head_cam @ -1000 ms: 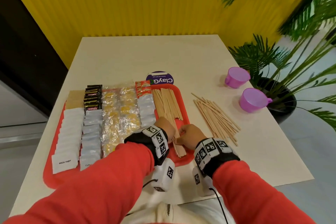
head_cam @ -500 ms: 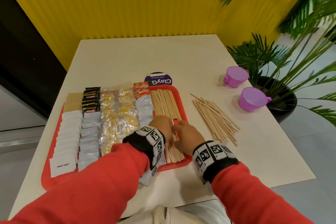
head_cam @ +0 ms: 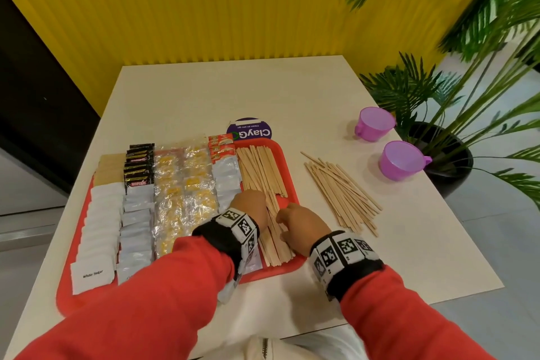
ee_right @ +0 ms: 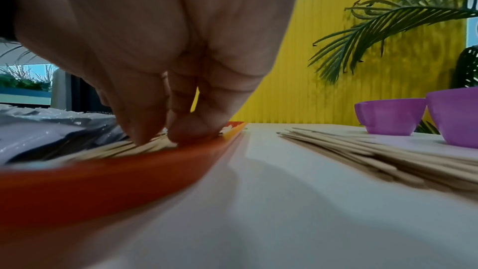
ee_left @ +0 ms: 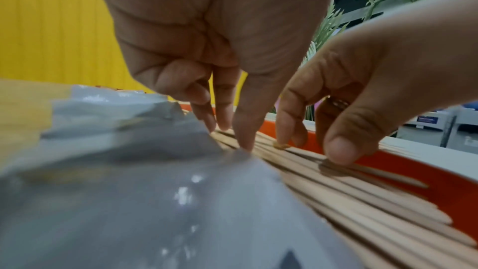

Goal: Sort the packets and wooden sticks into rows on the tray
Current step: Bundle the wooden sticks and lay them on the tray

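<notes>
A red tray (head_cam: 293, 175) holds lengthwise rows of packets: white sugar packets (head_cam: 99, 231), silver packets (head_cam: 136, 219), clear yellow-filled packets (head_cam: 181, 196), black packets (head_cam: 139, 166) and red packets (head_cam: 221, 147). Flat wooden sticks (head_cam: 263, 166) fill the tray's right column. My left hand (head_cam: 254, 204) and right hand (head_cam: 287, 218) are side by side over the middle of this column. In the left wrist view, the left hand (ee_left: 227, 128) and right hand (ee_left: 310, 142) press fingertips down on the sticks (ee_left: 349, 201). A loose pile of sticks (head_cam: 342, 196) lies on the table right of the tray.
Two purple cups (head_cam: 375, 123) (head_cam: 401, 160) stand at the table's right edge, beyond the loose sticks. A round purple sticker (head_cam: 249, 131) lies just behind the tray. A potted palm (head_cam: 438, 126) stands off the right side. A yellow wall is behind the table.
Both hands have slid forward along the tray's stick column, from its near end to its middle. The near sticks now lie straighter in the column.
</notes>
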Demonstrator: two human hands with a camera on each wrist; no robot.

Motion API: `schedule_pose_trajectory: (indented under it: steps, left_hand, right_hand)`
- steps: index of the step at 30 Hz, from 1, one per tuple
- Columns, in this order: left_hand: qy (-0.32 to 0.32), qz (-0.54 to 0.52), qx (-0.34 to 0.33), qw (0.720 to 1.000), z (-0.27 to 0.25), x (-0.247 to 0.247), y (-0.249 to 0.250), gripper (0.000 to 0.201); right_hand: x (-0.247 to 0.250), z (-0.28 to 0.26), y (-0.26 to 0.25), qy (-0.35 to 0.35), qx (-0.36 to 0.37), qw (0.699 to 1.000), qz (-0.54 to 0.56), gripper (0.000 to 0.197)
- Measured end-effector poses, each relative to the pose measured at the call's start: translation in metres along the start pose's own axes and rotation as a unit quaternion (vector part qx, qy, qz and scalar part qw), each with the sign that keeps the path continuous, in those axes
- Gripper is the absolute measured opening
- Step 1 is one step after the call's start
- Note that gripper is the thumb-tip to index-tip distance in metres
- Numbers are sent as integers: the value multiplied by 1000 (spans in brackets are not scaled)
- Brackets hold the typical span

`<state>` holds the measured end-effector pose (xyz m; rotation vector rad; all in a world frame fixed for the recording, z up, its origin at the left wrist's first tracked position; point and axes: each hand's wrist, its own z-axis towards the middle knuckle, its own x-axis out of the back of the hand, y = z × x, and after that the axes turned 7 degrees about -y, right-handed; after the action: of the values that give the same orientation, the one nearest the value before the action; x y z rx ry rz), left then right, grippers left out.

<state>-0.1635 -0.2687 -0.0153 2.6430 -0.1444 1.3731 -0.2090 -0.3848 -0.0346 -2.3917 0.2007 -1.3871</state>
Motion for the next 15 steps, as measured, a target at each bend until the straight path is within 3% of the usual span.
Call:
schedule_pose_trajectory:
  steps: [5,10,15]
  left_hand:
    - [34,10,-5,999,8,15,0,43]
    - [-35,87,-27,995,20,25,-5,61]
    - [-42,112,-24,993,24,20,-2,60]
  right_hand:
    - [-3,0,-1,-15,4,1000,-4,45]
    - [-2,-2,-1,-44,5,999,-22,35]
    - [2,-2,0,-43,1,999,3,30]
